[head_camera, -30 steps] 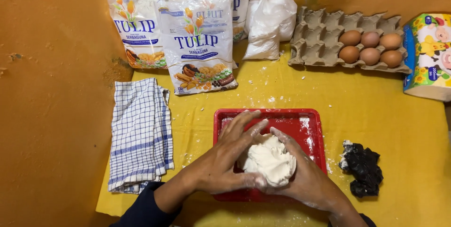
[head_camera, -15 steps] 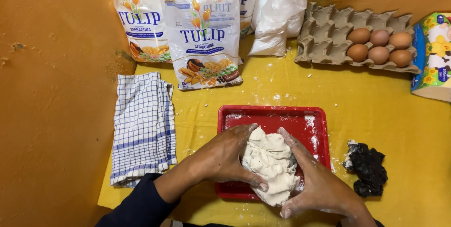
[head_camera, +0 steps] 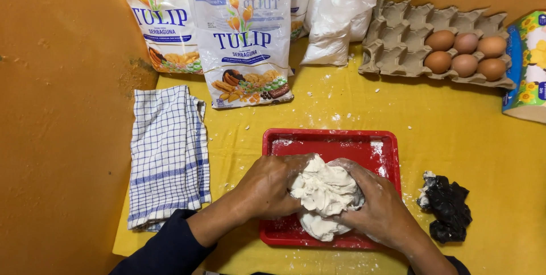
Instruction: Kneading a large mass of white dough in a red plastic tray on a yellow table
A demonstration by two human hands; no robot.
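Here, left hand (head_camera: 272,187) and right hand (head_camera: 380,209) clamp curled fingers around the dough (head_camera: 324,192) over the red tray (head_camera: 335,144); sticky dough may tear or slide the tray.

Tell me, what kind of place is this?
Probably a home baking corner. Both hands, left hand and right hand, press white dough in a red tray on a yellow cloth, with flour bags and an egg carton nearby.
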